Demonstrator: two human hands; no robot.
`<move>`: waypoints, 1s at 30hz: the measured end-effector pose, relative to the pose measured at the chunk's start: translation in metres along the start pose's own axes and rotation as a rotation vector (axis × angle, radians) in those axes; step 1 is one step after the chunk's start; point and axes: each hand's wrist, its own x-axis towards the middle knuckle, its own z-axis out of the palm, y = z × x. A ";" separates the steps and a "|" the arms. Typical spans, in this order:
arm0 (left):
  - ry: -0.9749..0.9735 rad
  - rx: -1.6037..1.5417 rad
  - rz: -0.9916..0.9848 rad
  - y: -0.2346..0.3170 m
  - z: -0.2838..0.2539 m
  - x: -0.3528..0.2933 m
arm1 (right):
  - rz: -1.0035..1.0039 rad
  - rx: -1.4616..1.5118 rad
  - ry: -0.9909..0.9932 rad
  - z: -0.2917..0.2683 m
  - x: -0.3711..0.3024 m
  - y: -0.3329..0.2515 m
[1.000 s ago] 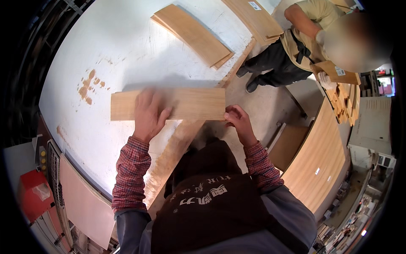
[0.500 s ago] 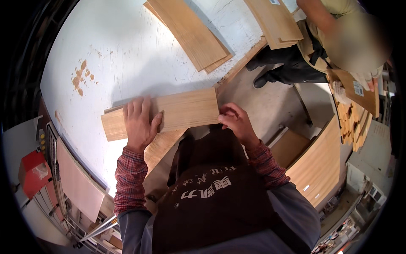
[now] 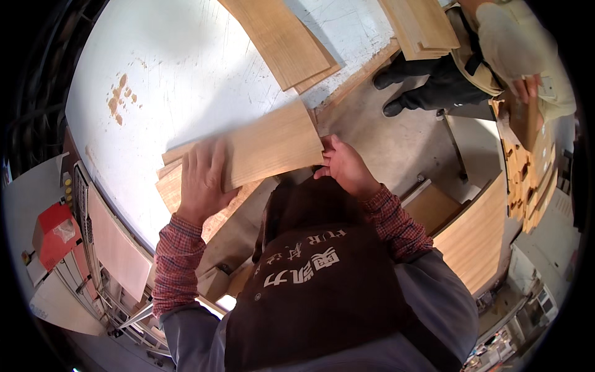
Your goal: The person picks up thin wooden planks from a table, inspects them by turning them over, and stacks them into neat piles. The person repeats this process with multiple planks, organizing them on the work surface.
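A light-brown wooden board (image 3: 269, 139) lies slantwise before me at the near edge of the white table, its right end jutting past that edge. Flat on its left part rests my left hand (image 3: 206, 180), fingers stretched and thumb apart. At the right end my right hand (image 3: 348, 164) has its fingers bent around the board's edge; part of that hold is hidden. Ends of other boards (image 3: 168, 193) show beneath, on the left.
Stacked boards (image 3: 282, 46) lie farther back, with another stack (image 3: 421, 28) to their right. Wood dust (image 3: 118, 99) is on the white table (image 3: 173, 37). At right a co-worker's hand (image 3: 527, 88) holds a board near a slatted wood pile (image 3: 519, 177). A red box (image 3: 57, 232) stands left.
The board's right end has swung away from me, so it slants more, and the ends beneath it show more. The co-worker has turned the board they hold.
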 end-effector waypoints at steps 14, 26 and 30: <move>0.104 -0.058 -0.161 -0.021 0.007 -0.052 | -0.153 -0.278 0.186 0.002 -0.008 0.014; 0.185 -0.089 -0.049 -0.033 0.040 -0.076 | -0.553 -0.979 0.333 0.037 0.021 -0.009; 0.115 -0.091 -0.046 -0.023 0.030 -0.071 | -0.573 -0.714 0.214 0.026 0.026 0.013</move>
